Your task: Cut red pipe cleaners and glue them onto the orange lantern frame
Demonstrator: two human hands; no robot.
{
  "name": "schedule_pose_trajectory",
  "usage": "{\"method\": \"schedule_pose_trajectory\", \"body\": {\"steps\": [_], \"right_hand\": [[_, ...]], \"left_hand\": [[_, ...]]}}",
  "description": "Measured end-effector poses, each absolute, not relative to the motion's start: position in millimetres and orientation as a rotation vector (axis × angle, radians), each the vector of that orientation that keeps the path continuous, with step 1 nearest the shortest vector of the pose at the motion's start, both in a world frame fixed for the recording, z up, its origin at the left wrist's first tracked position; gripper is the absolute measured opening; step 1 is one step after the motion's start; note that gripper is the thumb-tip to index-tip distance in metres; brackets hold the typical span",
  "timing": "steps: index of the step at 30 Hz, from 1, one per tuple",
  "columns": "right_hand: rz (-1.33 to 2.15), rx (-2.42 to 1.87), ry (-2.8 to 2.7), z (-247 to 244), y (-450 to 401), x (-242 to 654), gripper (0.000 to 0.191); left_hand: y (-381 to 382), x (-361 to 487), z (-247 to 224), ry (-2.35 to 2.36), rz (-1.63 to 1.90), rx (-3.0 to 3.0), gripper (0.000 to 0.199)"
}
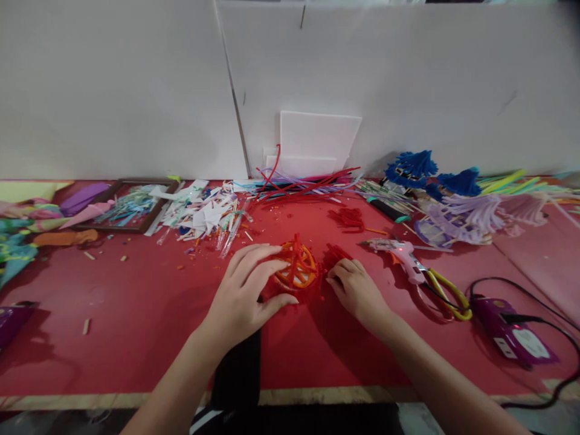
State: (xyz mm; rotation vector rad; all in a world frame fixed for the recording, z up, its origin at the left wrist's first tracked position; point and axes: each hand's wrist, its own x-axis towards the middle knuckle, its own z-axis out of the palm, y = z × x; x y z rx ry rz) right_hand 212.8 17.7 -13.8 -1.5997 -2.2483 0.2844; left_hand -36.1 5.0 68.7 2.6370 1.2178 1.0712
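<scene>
My left hand (254, 284) curves around a small round wheel-like piece (296, 266), orange at the rim with red strips crossing over it. The fingers lie on its far left side and the thumb at its near edge. Just to the right, my right hand (356, 287) is closed, fingertips bent together at a small pile of red fuzzy pieces (334, 254). What those fingertips hold, if anything, is hidden. Beyond the hands lies another bunch of red fuzzy pieces (348, 219).
On the right are a pink glue gun (403, 252), yellow-handled pliers (451, 296) and a purple power strip (512, 332) with a black cord. White scraps (203, 211) and a brown frame (156, 217) stand back left. Long red stems (308, 190) lie by the wall. A black phone-like slab (238, 374) overlaps the front edge.
</scene>
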Motion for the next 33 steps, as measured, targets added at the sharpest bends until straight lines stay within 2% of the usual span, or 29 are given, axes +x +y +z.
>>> {"method": "schedule_pose_trajectory", "body": {"steps": [2,6,18,23,25,28,30,33], "right_hand": [[0.268,-1.649,-2.200,-15.3,18.8,216.0,0.022],[0.270,-1.695,-2.113,-14.8,21.3,222.4,0.022],[0.322,-1.624,-2.055,1.4,29.9,233.0,0.022],[0.387,-1.430,-2.017,45.3,16.0,219.8,0.018],[0.529,-1.171,-2.003,70.8,1.4,208.0,0.015],[0.707,-0.928,-2.028,98.5,-18.9,190.8,0.013],[0.783,-0.892,-1.971,105.0,-26.5,183.0,0.013],[0.864,-0.924,-1.807,101.6,-29.0,177.5,0.008]], "left_hand": [[4.5,-36.5,70.2,1.220,1.198,2.611,0.047],[4.0,-34.1,75.1,1.203,1.340,2.610,0.040],[1.6,-29.6,81.9,1.158,1.326,2.621,0.031],[3.0,-21.2,86.5,1.056,1.332,2.622,0.031],[-0.3,-16.5,89.6,1.003,1.304,2.602,0.032],[-9.2,-10.6,93.4,0.871,1.256,2.542,0.021],[-14.8,-8.3,94.9,0.830,1.272,2.474,0.012],[-19.2,-7.3,97.0,0.840,1.307,2.381,0.009]]}}
